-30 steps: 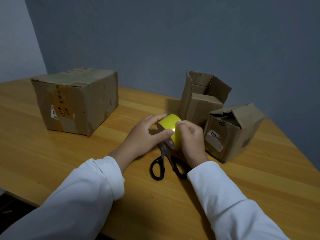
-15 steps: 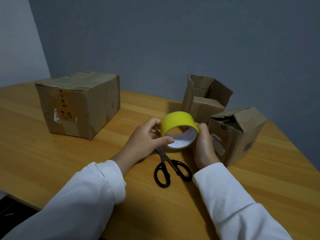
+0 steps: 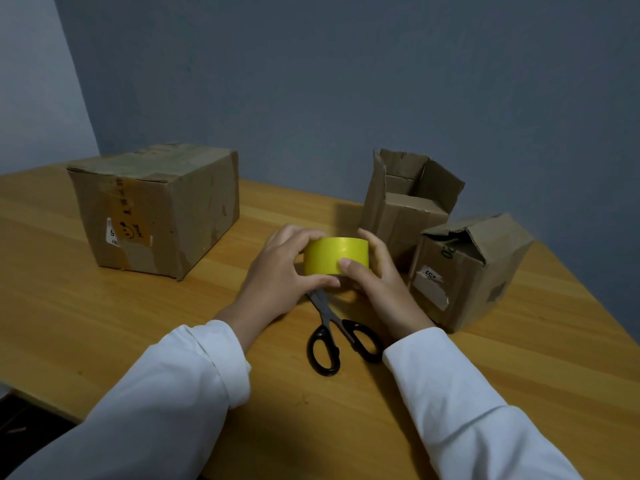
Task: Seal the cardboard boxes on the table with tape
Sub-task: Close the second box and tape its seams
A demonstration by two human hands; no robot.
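Both hands, left hand [image 3: 280,271] and right hand [image 3: 379,282], curl around the yellow tape roll [image 3: 335,255] above the scissors [image 3: 334,336]; turn it slowly, feeling for the loose end, boxes waiting at ten and two o'clock.

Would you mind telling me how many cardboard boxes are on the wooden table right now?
3. A large closed brown cardboard box sits far left; a small open-flapped cardboard box stands at the back right; a crumpled small cardboard box lies near right, just in front of it. None appears hidden.

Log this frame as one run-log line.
hands: left and right hold yellow tape roll | scissors: on table | boxes: untaped
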